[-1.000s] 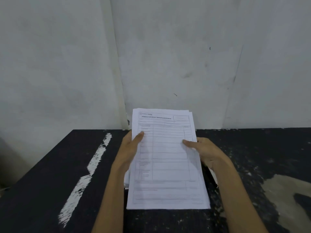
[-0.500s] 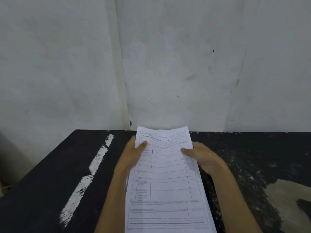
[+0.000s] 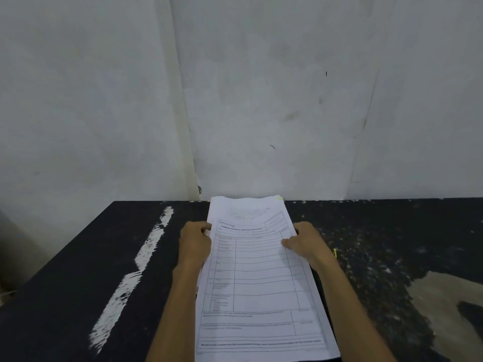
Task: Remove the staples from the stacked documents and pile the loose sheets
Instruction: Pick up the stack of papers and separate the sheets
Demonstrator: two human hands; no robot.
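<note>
Stack (image 3: 258,283) lowered flatter — long axis toward wall (image 3: 261,100); left hand (image 3: 194,244), right hand (image 3: 304,242) pinch its sides.

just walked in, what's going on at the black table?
A person is handling a stack of printed forms at a black table. The left grip holds the stack's left edge and the right grip pinches its right edge, thumb on top. The top form sits offset toward the person, so a sheet beneath shows at the far end. No staple can be made out.
</note>
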